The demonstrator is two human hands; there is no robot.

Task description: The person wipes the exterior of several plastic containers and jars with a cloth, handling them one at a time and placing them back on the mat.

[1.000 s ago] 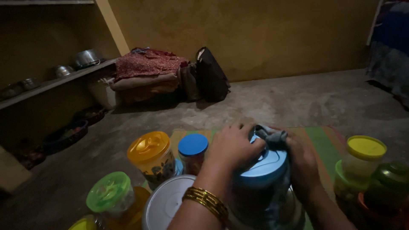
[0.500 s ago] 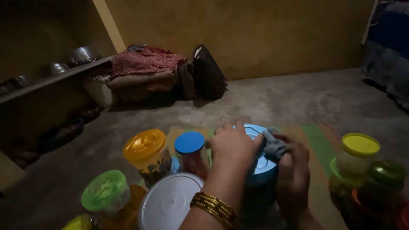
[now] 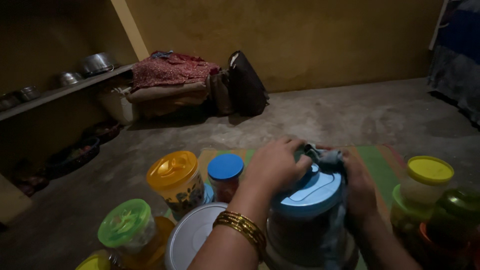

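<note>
1. Head view: the left hand (image 3: 277, 165), a stack of gold bangles (image 3: 241, 227) on its wrist, lies with curled fingers pressed over the far left edge of the light blue plastic lid (image 3: 311, 192) of a large clear plastic jar (image 3: 305, 235).
2. The right hand (image 3: 357, 192) is closed around a crumpled grey cloth (image 3: 325, 159), pinching it against the far right rim of that lid; a strip of the cloth hangs down the jar's right side.
3. The large jar stands upright at the near edge of a striped green and orange woven mat (image 3: 380, 167) spread on the bare grey concrete floor (image 3: 350, 115).
4. Just left of the jar, a small jar with a round dark blue lid (image 3: 225, 166) stands on the mat, and beside that a jar with an orange lid (image 3: 173, 169) and a patterned wall.
5. Nearer, along the mat's near left corner, lie a flat white round lid (image 3: 192, 235) and a container with a translucent green lid (image 3: 124, 223); a yellow lid (image 3: 95, 262) peeks in at the bottom edge.
6. At the mat's right edge, a jar with a yellow lid (image 3: 430, 170) sits above a dark green-lidded jar (image 3: 457, 202); they appear stacked close together, though the dimness hides the contact.
7. Well apart, by the yellow wall, folded red and brown bedding (image 3: 170, 82) lies beside a dark bag (image 3: 246, 85), and steel pots (image 3: 97, 63) stand on a wall shelf (image 3: 45, 97) to the left.
</note>
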